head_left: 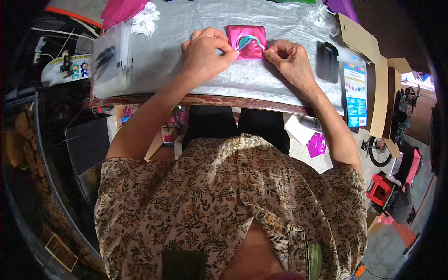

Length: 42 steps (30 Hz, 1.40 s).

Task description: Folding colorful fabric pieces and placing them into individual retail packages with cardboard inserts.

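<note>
A square, shiny pink foil piece [246,32] lies on the silver-covered table in front of me, with a curved teal strip [248,41] across its middle. A thin white edge or string seems to run along the strip. At the left side of the foil, my left hand [205,53] is closed in a pinch, thumb and forefinger at its lower left edge. My right hand [294,60] pinches at the opposite side, near the lower right edge. The fingers cover what exactly is gripped there.
White string [145,21] and pink material [120,11] lie at the far left, above clear plastic bags [112,60] with dark pieces. At right are a black case [327,60], a blue-and-white printed package [356,95] and cardboard flaps [359,39]. The table's brown edge [210,100] is nearest me.
</note>
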Available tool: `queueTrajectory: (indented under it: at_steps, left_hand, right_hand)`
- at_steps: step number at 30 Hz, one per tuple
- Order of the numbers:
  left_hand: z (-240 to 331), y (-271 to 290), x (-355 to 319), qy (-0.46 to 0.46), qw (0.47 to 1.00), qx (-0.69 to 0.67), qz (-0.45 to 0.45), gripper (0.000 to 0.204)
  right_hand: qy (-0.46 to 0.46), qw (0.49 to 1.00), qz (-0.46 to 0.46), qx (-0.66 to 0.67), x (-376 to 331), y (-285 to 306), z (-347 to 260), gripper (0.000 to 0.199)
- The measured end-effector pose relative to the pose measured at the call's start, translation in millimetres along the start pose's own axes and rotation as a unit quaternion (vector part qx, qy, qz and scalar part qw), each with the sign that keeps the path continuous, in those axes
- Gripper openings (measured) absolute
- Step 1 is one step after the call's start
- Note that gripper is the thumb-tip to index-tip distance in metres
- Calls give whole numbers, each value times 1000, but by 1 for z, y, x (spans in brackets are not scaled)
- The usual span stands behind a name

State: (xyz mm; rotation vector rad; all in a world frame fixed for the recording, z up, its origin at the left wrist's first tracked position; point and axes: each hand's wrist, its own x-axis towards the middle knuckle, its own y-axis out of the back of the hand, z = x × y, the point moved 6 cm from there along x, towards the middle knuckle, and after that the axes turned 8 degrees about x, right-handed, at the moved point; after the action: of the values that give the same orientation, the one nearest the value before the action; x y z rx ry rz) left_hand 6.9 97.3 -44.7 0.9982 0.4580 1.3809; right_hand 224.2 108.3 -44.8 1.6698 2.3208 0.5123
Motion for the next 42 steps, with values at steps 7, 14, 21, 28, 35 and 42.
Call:
queueTrajectory:
  at_steps: [7, 14, 21, 28, 35, 42]
  left_hand:
    - [-2, -4, 4, 36, 998, 7, -51, 15]
    - [-1, -8, 5, 57, 995, 16, -80, 18]
    - [3, -15, -1, 100, 989, 3, -105, 20]
    - [5, -9, 0, 83, 991, -8, -109, 20]
    - [26, -7, -17, -17, 996, -86, -30, 16]
    - [69, 17, -38, -293, 928, 228, 33, 10]
  right_hand:
    - [-4, 1000, -21, -2, 11, 6, -2, 20]
    - [-14, 1000, -1, -4, 5, 10, 7, 8]
    - [292, 938, -3, -185, -50, -14, -53, 30]
    - [281, 932, -39, -224, -49, -18, -33, 46]
    - [297, 924, -42, -237, -56, -14, -25, 44]
    - [297, 922, -17, -246, -51, -15, -33, 39]
